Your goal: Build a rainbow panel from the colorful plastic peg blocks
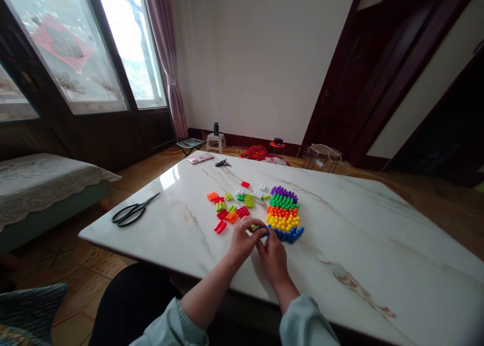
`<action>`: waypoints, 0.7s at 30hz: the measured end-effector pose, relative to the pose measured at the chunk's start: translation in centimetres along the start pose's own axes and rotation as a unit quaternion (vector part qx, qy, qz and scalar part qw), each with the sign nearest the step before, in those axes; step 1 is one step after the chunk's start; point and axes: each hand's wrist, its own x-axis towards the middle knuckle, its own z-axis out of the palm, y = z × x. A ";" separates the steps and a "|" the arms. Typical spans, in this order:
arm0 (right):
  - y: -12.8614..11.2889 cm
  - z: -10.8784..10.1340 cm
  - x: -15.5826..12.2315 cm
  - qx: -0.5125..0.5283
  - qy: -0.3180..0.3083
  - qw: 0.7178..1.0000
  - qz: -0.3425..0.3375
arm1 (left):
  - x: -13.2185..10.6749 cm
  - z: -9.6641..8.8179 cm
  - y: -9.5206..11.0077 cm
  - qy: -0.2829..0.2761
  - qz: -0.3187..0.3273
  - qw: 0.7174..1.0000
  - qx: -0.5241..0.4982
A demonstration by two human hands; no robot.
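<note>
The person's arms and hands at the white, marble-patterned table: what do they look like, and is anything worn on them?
Both the left hand and the right hand are bare human hands, without gloves. The loose, pale blue-green fabric sleeves leave the wrists uncovered; the left one has a gathered cuff. No cables show.

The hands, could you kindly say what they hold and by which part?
The left hand and right hand pinch a small blue piece; its gripped part is hidden.

- Blown-out daylight from window (130,48), ten o'clock
- Glare on counter (340,230), nine o'clock
- Dim door (348,73), two o'clock, leaning through distortion
- Near-black doorway (446,116), three o'clock
</note>
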 end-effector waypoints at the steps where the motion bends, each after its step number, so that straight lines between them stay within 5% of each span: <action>1: 0.1 0.0 0.0 0.012 0.010 1.000 -0.001 | -0.7 0.4 0.1 -0.002 -0.024 1.000 -0.019; 5: -0.1 0.0 0.0 0.033 0.029 0.999 0.001 | -1.8 0.7 -0.2 0.005 -0.069 0.996 -0.060; 15: 0.2 -3.1 -0.1 0.045 0.108 0.992 0.046 | -1.4 0.8 -0.2 -0.014 -0.026 1.000 0.000; 21: 2.0 -5.1 -0.5 -0.019 0.037 0.995 0.089 | -1.2 1.4 -1.3 -0.014 -0.035 0.998 0.046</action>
